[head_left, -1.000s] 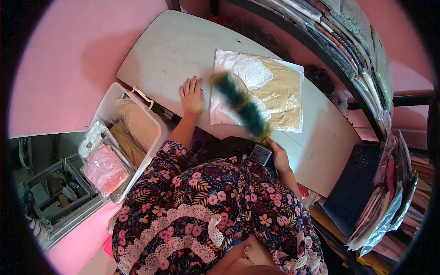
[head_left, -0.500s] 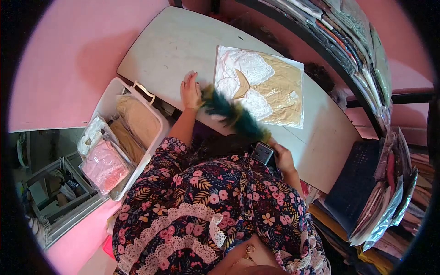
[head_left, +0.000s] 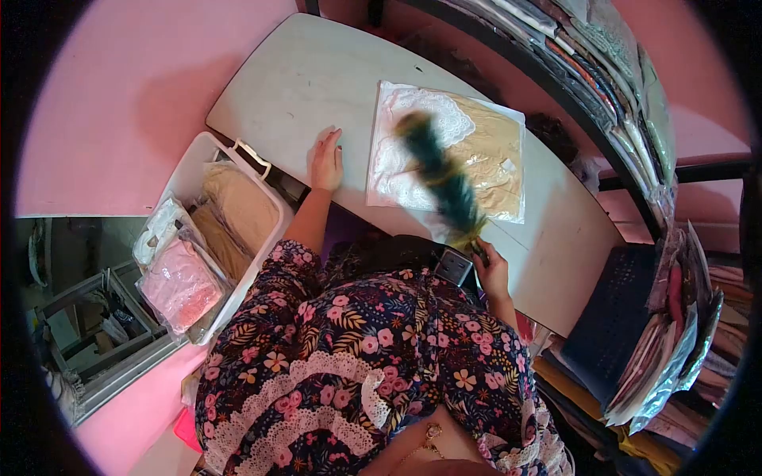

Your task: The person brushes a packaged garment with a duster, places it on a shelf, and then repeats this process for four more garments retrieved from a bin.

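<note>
My right hand [head_left: 494, 268] is closed around the handle end of a fluffy green and yellow duster [head_left: 440, 176], blurred by motion. The duster's far end lies over a plastic-wrapped garment [head_left: 496, 147], tan with white lace, which rests flat on the pale table [head_left: 294, 87]. Part of the garment is hidden behind the duster. On the tabletop left of the package, my left hand [head_left: 326, 163] lies with fingers extended and nothing in it.
A white bin [head_left: 274, 238] with bagged garments [head_left: 181, 285] stands at the table's left side. Packed clothes [head_left: 591, 67] fill a dark rack at upper right. More folded garments [head_left: 659, 365] are stacked at lower right. A black box-shaped device [head_left: 454, 267] sits at my waist.
The duster's far end has swung right and away from me, from beside my left hand to over the wrapped garment. My left hand has barely moved.
</note>
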Action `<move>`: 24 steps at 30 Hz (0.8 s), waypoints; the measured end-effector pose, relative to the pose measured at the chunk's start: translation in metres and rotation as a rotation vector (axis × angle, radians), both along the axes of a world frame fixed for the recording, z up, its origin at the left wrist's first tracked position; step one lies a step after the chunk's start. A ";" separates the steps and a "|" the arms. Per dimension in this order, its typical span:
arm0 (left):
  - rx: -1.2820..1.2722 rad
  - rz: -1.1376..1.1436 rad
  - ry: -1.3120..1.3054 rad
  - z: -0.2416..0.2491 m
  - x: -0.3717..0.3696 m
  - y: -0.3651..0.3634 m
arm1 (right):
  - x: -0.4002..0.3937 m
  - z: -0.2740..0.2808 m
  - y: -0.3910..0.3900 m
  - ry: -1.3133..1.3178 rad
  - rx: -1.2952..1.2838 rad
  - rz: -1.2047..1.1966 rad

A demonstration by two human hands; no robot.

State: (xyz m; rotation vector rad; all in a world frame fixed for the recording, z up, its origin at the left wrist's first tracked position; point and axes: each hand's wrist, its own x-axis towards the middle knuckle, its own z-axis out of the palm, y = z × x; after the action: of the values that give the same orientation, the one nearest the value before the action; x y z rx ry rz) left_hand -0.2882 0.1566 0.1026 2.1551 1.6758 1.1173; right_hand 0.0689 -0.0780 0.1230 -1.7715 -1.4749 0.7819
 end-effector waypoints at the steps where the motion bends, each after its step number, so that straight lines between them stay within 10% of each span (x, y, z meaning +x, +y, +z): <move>1: -0.052 0.008 -0.049 0.001 0.001 0.000 | -0.001 -0.001 0.001 0.001 0.001 0.000; 7: -0.026 0.040 -0.058 -0.005 0.016 -0.001 | 0.007 0.002 0.010 -0.238 -0.053 0.319; 11: 0.032 -0.078 0.262 0.015 0.035 -0.019 | 0.004 -0.006 0.034 -0.061 0.106 -0.098; 16: 0.001 -0.277 0.478 0.014 0.036 -0.019 | -0.007 0.020 0.045 -0.291 -0.022 0.236; 24: 0.051 -0.235 0.402 0.012 0.040 -0.020 | -0.013 0.000 0.089 -0.299 0.148 0.003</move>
State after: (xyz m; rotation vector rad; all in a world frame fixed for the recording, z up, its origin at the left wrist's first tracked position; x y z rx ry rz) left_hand -0.2482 0.1367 0.1148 2.6618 1.4860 0.7042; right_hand 0.0558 0.0108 0.1229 -1.8297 -1.6810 0.4085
